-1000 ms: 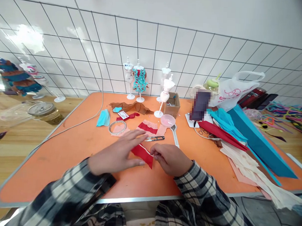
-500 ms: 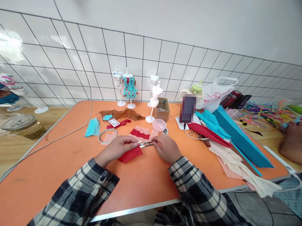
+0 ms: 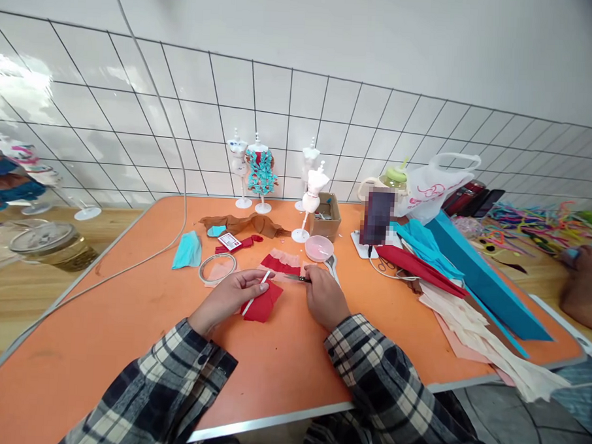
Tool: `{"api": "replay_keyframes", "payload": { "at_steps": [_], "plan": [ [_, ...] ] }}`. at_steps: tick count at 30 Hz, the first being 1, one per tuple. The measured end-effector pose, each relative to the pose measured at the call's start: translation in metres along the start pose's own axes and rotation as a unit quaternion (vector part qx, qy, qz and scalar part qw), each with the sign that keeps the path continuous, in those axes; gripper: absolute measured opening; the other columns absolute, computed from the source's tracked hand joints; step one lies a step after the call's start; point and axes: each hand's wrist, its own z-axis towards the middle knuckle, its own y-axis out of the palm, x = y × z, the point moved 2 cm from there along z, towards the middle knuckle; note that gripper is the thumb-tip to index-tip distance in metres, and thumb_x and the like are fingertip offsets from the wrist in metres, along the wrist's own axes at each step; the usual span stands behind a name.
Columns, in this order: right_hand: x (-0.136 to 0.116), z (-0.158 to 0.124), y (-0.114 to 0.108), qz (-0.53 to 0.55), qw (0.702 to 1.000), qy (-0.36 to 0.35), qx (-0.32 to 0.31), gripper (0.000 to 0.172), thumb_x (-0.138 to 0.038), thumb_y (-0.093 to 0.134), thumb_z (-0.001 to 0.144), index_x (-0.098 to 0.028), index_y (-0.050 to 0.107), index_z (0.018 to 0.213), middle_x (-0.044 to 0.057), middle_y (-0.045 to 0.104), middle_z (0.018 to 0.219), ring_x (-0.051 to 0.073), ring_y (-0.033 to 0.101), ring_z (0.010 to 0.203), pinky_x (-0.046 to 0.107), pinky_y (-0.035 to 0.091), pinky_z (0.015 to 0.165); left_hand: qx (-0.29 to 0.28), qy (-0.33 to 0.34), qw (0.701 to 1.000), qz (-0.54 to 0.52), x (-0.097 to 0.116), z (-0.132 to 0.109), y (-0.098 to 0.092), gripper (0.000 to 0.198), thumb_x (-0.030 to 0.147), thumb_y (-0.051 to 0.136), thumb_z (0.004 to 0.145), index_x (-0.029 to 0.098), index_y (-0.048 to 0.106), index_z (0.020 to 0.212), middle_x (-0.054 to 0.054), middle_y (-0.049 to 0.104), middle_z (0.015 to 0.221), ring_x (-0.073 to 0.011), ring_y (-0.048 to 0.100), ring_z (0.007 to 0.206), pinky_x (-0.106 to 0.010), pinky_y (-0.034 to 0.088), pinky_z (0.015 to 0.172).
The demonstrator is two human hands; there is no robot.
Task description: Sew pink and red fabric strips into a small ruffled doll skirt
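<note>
My left hand (image 3: 230, 299) pinches a thin white strip (image 3: 248, 305), which lies slantwise across a red piece of material (image 3: 265, 304). Between the fingertips of my right hand (image 3: 325, 296) is a slim dark tool (image 3: 296, 277) with a pale tip pointing left. Behind both hands lies a pink and red layered piece (image 3: 280, 263). A roll of tape (image 3: 217, 268) rests beyond my left hand, and a white spoon-like object (image 3: 332, 268) sits behind my right hand.
Several small white dress forms (image 3: 311, 195) stand at the back, beside a cardboard box (image 3: 327, 218). A pink dish (image 3: 319, 248) is before the box. Right are a phone (image 3: 377, 216), coloured strips and a plastic bag (image 3: 432, 185). Another person's hand (image 3: 587, 287) is far right.
My hands have moved apart. The tool now shows only at my right hand, and the white strip in my left hand is now visible across the red piece. The view has shifted slightly.
</note>
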Motion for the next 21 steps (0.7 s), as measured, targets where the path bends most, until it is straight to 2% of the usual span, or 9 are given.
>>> {"api": "replay_keyframes", "payload": {
  "at_steps": [3, 6, 9, 11, 12, 15, 18, 21],
  "plan": [
    [-0.001, -0.004, 0.000, 0.021, 0.999, 0.029, 0.028, 0.025, -0.009, 0.042, 0.094, -0.014, 0.056, 0.114, 0.016, 0.072, 0.109, 0.028, 0.066, 0.097, 0.038, 0.047, 0.085, 0.006, -0.007, 0.999, -0.052, 0.000, -0.002, 0.001, 0.068, 0.051, 0.096, 0.057, 0.018, 0.074, 0.112, -0.004, 0.077, 0.088, -0.0160, 0.067, 0.069, -0.027, 0.053, 0.065],
    [-0.004, -0.009, -0.002, 0.093, 0.993, 0.066, 0.039, 0.022, -0.011, 0.044, 0.089, -0.019, 0.052, 0.108, 0.010, 0.072, 0.099, 0.026, 0.067, 0.088, 0.034, 0.045, 0.075, 0.020, -0.005, 0.999, -0.049, -0.001, -0.003, 0.003, 0.067, 0.054, 0.096, 0.057, 0.018, 0.071, 0.107, -0.002, 0.076, 0.081, -0.0136, 0.065, 0.063, -0.025, 0.051, 0.061],
    [-0.008, -0.013, -0.002, 0.178, 0.981, 0.079, -0.002, 0.016, -0.021, 0.046, 0.093, -0.021, 0.049, 0.109, 0.001, 0.066, 0.077, 0.023, 0.062, 0.068, 0.031, 0.038, 0.063, 0.010, 0.004, 1.000, -0.009, -0.003, -0.002, 0.005, 0.056, 0.058, 0.093, 0.058, 0.017, 0.071, 0.090, 0.000, 0.073, 0.073, -0.0128, 0.061, 0.059, -0.024, 0.048, 0.059],
    [-0.011, -0.014, -0.002, 0.217, 0.974, 0.055, -0.025, 0.014, -0.031, 0.041, 0.101, -0.022, 0.050, 0.108, 0.000, 0.064, 0.076, 0.021, 0.061, 0.067, 0.030, 0.037, 0.063, 0.010, 0.008, 1.000, 0.009, -0.004, -0.002, 0.006, 0.051, 0.058, 0.092, 0.059, 0.017, 0.071, 0.081, 0.000, 0.072, 0.070, -0.0126, 0.059, 0.058, -0.024, 0.045, 0.057],
    [-0.012, -0.014, -0.002, 0.229, 0.972, 0.041, -0.030, 0.019, -0.035, 0.036, 0.105, -0.023, 0.051, 0.104, 0.001, 0.065, 0.079, 0.020, 0.062, 0.070, 0.029, 0.038, 0.065, 0.009, 0.007, 1.000, 0.017, -0.004, -0.002, 0.007, 0.049, 0.058, 0.092, 0.060, 0.017, 0.073, 0.080, 0.000, 0.072, 0.069, -0.0129, 0.058, 0.058, -0.024, 0.044, 0.056],
    [-0.014, -0.014, 0.000, 0.235, 0.971, 0.015, -0.049, 0.033, -0.042, 0.030, 0.108, -0.023, 0.053, 0.093, 0.003, 0.066, 0.084, 0.019, 0.063, 0.076, 0.028, 0.040, 0.070, -0.011, -0.002, 0.999, 0.041, -0.005, -0.004, 0.010, 0.047, 0.059, 0.090, 0.062, 0.016, 0.076, 0.078, -0.001, 0.070, 0.066, -0.0129, 0.055, 0.057, -0.024, 0.040, 0.054],
    [-0.015, -0.015, 0.002, 0.215, 0.973, 0.010, -0.088, 0.034, -0.043, 0.032, 0.109, -0.023, 0.053, 0.093, 0.001, 0.063, 0.076, 0.018, 0.059, 0.069, 0.027, 0.038, 0.067, -0.037, -0.007, 0.997, 0.062, -0.006, -0.006, 0.016, 0.049, 0.061, 0.086, 0.067, 0.015, 0.079, 0.078, -0.002, 0.067, 0.063, -0.0119, 0.050, 0.055, -0.024, 0.036, 0.053],
    [-0.018, -0.016, 0.003, 0.188, 0.977, 0.008, -0.102, 0.031, -0.041, 0.034, 0.110, -0.023, 0.052, 0.092, 0.001, 0.062, 0.076, 0.018, 0.059, 0.070, 0.027, 0.036, 0.065, -0.044, 0.002, 0.996, 0.074, -0.007, -0.006, 0.021, 0.047, 0.062, 0.082, 0.071, 0.016, 0.080, 0.083, -0.003, 0.070, 0.069, -0.0138, 0.052, 0.059, -0.025, 0.038, 0.055]
  ]
}}
